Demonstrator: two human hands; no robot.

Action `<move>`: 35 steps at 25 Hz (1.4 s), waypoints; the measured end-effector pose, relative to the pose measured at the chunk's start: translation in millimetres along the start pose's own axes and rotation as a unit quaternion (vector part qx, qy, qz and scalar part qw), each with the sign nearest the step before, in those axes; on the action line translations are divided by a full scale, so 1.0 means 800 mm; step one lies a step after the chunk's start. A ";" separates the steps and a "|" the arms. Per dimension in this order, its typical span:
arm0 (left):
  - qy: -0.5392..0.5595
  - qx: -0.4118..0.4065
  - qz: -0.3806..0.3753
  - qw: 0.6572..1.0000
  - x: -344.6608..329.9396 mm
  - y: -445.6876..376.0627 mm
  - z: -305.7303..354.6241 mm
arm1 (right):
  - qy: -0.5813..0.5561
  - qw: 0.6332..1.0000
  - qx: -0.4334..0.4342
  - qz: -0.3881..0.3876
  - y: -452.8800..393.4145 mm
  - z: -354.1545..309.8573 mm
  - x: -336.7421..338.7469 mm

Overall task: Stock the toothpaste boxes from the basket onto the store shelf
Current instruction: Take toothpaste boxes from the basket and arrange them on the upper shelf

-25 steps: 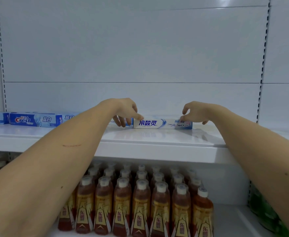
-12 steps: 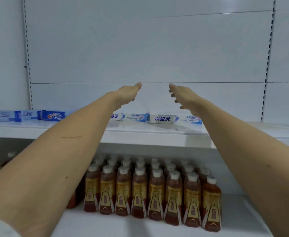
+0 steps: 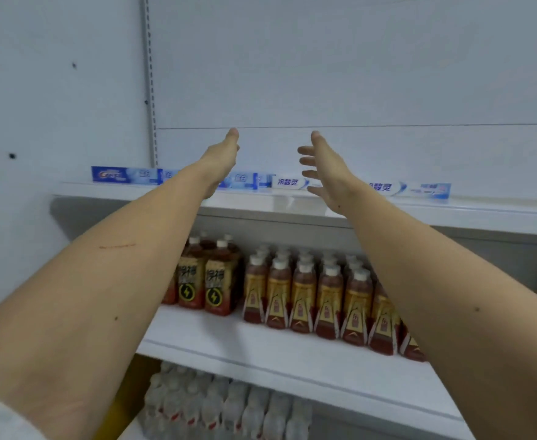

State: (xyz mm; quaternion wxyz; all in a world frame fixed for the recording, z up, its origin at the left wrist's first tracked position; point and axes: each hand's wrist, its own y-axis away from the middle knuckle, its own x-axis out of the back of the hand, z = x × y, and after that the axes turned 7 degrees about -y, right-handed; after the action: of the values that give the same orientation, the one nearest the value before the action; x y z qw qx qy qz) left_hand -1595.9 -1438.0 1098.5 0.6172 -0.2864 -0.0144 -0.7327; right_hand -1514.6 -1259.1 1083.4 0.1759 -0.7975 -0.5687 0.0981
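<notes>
A row of toothpaste boxes lies end to end along the back of the white top shelf point(image 3: 292, 206). A blue Crest box point(image 3: 122, 175) is at the left end, and a white-and-blue box point(image 3: 416, 188) at the right end. Another white box point(image 3: 288, 182) shows between my hands. My left hand point(image 3: 221, 160) and my right hand point(image 3: 326, 169) are both raised in front of the row, fingers spread, palms facing each other, holding nothing. My arms hide parts of the middle boxes. The basket is out of view.
Amber drink bottles point(image 3: 318, 300) stand in rows on the middle shelf, with darker lightning-label bottles point(image 3: 203, 281) to their left. Pale bottles point(image 3: 222, 408) fill the bottom shelf beside something yellow point(image 3: 118, 408). A slotted upright point(image 3: 148, 90) runs up the back panel.
Both hands have let go of the white box on the shelf and lifted up, open. My view has swung left and down, so lower shelves now show.
</notes>
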 end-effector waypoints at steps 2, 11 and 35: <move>0.019 -0.007 0.035 0.999 0.026 0.021 -0.035 | -0.008 1.000 0.008 -0.013 0.017 0.012 -0.044; 0.085 0.089 0.084 0.989 0.100 0.121 -0.228 | -0.112 0.986 -0.081 -0.095 0.103 0.132 -0.211; 0.215 0.584 0.041 0.782 -0.228 0.469 -0.711 | -0.073 0.794 -0.588 -0.135 0.435 0.704 -0.210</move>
State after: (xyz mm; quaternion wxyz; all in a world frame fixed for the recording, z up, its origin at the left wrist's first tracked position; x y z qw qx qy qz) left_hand -1468.9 -1576.9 418.8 0.6828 0.2937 -0.2944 -0.6007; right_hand -1468.0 -1423.5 422.5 -0.3575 -0.6531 -0.6294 -0.2224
